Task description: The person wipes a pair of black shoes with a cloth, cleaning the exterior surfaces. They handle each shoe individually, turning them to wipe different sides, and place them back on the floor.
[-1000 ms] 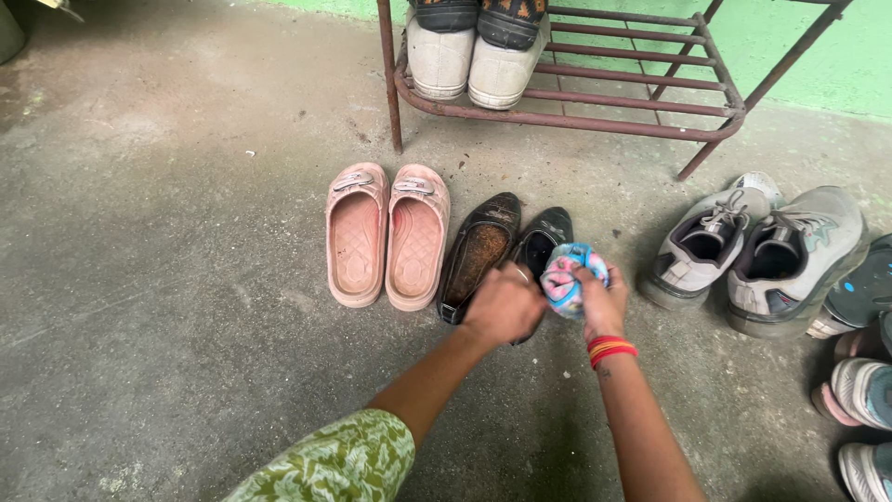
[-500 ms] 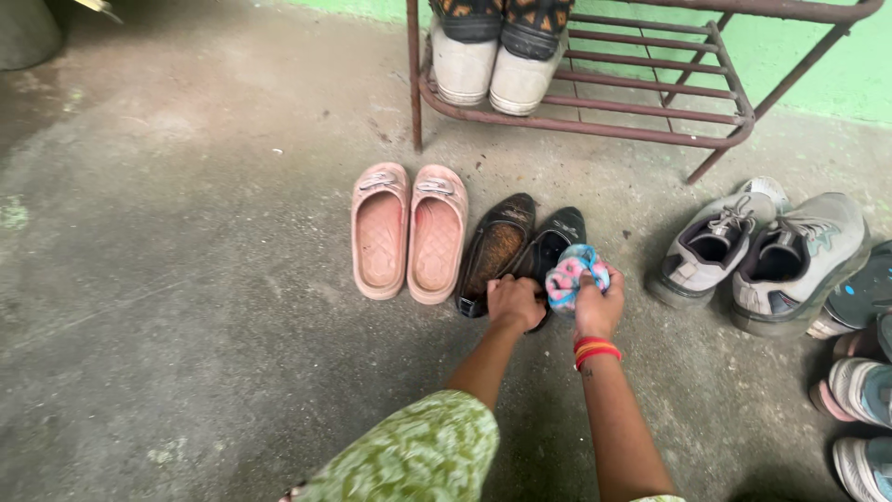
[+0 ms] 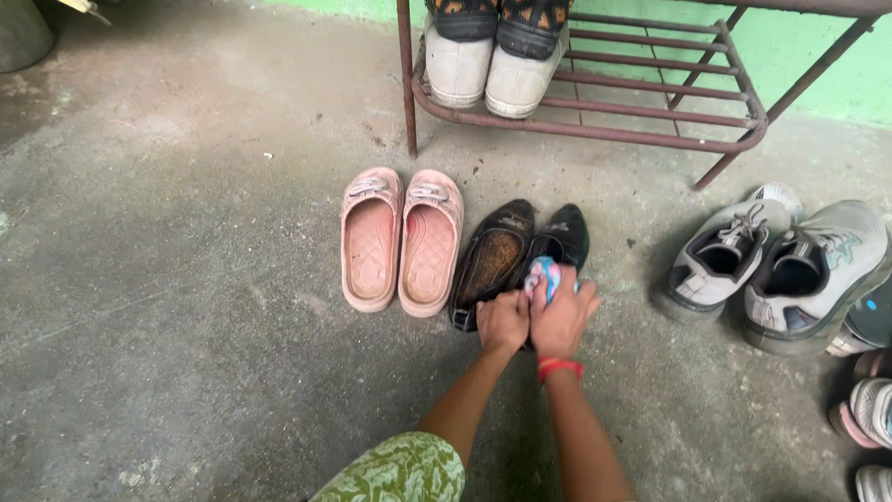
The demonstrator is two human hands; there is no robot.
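A pair of pink slippers [image 3: 400, 242] sits side by side on the concrete floor [image 3: 167, 279], toes toward a rust-coloured metal shoe rack [image 3: 595, 112], apparently lined up with the rest of the row. Just beside them lies a pair of black flat shoes [image 3: 506, 251]. The left hand [image 3: 503, 321] is curled closed over the heel of the right-hand black shoe, seemingly steadying it, while the right hand [image 3: 561, 318] is bunched tight around a pink-and-blue cloth [image 3: 543, 275] pressed onto that shoe's opening, as if to rub it. Red bangles [image 3: 559, 366] circle the right wrist. Both hands cover the shoe's heel, so the exact grip cannot be made out. On the rack, white shoes [image 3: 488, 70] are cut off by the top edge; grey sneakers [image 3: 771, 265] stand well apart to the right, with more footwear cropped at the right edge.
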